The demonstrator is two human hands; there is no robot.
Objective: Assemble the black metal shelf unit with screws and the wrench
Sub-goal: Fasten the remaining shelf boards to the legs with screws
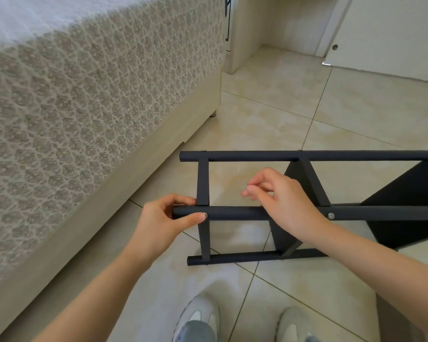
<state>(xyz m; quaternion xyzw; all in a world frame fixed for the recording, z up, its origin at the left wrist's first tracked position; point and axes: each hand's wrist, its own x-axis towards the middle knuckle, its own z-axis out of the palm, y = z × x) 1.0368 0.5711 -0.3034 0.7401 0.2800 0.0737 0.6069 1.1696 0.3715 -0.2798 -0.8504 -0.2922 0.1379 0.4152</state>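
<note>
1. At 9 o'clock of the view stands a bed with a beige lattice-patterned fabric side. It is well apart from the work and plays no part in it.

2. The black metal shelf unit lies on its side on the cream tiled floor, running from the centre toward 3 o'clock. This position turns the screw holes of the near black round tube up toward the person.

3. The left hand, at 8 o'clock of the unit, wraps its fingers round the free end of that tube. Its thumb tip lies against a small silver screw head. Judgement: this grip steadies the frame and keeps the screw seated at the cross-bar joint.

4. The right hand, at 3 o'clock of the left hand, rests its wrist on the same tube. Its fingers are curled, with the thumb pressed to the fingertips. No screw or wrench shows in it.

5. A second silver screw head sits in the tube just beside the right wrist, at its 3 o'clock. The flat black panels follow further right.

6. Judgement: the joints in view carry screws, so final tightening is probably what remains. The wrench is not in view.
</note>
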